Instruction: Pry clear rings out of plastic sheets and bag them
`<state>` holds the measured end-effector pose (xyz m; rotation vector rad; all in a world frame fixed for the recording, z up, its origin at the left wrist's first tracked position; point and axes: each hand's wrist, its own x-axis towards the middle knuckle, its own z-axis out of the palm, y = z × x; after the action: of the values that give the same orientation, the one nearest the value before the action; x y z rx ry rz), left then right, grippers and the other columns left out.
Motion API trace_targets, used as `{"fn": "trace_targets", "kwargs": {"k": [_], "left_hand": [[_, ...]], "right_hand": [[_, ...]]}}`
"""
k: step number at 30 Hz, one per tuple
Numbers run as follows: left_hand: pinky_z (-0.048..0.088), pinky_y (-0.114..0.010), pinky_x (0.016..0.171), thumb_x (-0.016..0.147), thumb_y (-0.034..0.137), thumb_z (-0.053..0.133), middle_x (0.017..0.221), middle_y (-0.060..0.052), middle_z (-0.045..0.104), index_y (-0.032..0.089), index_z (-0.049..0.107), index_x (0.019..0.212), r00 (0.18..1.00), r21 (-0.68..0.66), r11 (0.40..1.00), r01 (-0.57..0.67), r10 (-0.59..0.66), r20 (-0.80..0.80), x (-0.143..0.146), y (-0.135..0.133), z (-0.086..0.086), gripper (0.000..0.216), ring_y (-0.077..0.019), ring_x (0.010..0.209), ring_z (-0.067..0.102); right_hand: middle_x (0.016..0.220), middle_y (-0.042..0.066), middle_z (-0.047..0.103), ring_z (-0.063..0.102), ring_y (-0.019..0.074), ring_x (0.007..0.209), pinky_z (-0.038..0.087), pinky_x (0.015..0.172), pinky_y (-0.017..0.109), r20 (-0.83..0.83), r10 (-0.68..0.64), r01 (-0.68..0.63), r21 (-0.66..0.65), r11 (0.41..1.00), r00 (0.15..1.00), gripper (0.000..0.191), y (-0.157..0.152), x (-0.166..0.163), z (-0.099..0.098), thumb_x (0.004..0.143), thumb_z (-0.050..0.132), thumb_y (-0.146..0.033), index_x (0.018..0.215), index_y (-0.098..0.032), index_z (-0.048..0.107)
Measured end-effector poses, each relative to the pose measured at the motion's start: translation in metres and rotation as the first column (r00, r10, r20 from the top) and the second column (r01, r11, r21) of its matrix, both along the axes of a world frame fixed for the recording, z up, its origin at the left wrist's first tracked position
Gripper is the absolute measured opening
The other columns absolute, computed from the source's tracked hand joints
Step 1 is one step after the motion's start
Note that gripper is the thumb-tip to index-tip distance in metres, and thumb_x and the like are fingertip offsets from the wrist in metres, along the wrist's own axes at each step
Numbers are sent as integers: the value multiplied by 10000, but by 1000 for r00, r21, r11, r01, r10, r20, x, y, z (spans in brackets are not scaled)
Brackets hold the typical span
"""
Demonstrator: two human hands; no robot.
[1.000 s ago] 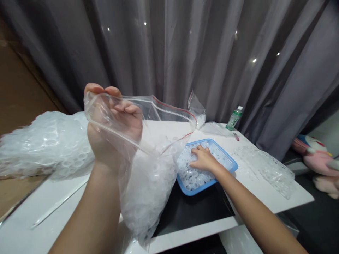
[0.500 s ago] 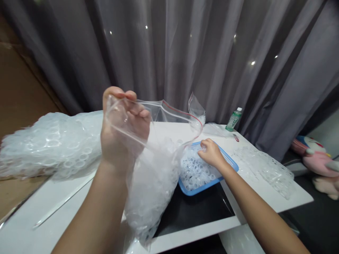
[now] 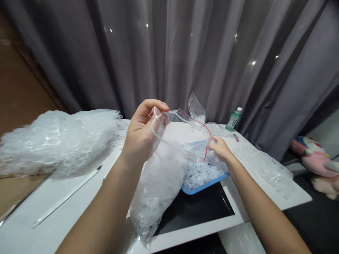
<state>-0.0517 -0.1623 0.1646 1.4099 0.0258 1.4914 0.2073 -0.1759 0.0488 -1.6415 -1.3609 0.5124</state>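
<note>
My left hand point(image 3: 145, 130) pinches the left top corner of a clear zip-lock bag point(image 3: 159, 187). The bag's mouth gapes, with a red line along its far edge, and many small translucent plastic rings fill its lower part. At the right side of the mouth, the fingers of my right hand point(image 3: 219, 147) are closed on the bag's edge; their tips are partly hidden. Behind and below the bag, a blue plastic basket point(image 3: 194, 191) holds more of the small rings point(image 3: 202, 176). The bag covers the basket's left part.
A large bag of translucent tubes point(image 3: 60, 137) lies at the left, near a thin white rod point(image 3: 66, 199). A black panel point(image 3: 196, 208) is in front of the basket. Farther back stand another zip bag point(image 3: 196, 107) and a green bottle point(image 3: 233, 119). Clear plastic point(image 3: 267, 171) lies right.
My left hand has moved right with the bag's corner. My right hand has come up from over the basket's rings to the right edge of the bag's mouth.
</note>
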Motion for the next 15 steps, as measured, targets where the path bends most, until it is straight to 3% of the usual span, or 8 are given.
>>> {"fn": "trace_targets", "kwargs": {"k": [8, 15], "left_hand": [[423, -155, 542, 792, 321, 667, 732, 11, 522, 242, 659, 820, 997, 18, 1000, -19, 20, -69, 2, 1, -3, 84, -55, 595, 462], [427, -169, 521, 780, 357, 671, 705, 8, 523, 251, 657, 796, 997, -19, 999, -49, 48, -62, 3, 1, -3, 108, -66, 579, 479]], "right_hand": [[679, -17, 587, 538, 158, 689, 442, 683, 271, 94, -21, 20, 4, 1000, 995, 247, 2, 0, -5, 588, 524, -263, 789, -156, 617], [617, -27, 496, 462, 124, 597, 389, 565, 231, -10, -20, 20, 63, 998, 1000, 162, -4, -2, 18, 586, 508, -284, 710, -180, 506]]}}
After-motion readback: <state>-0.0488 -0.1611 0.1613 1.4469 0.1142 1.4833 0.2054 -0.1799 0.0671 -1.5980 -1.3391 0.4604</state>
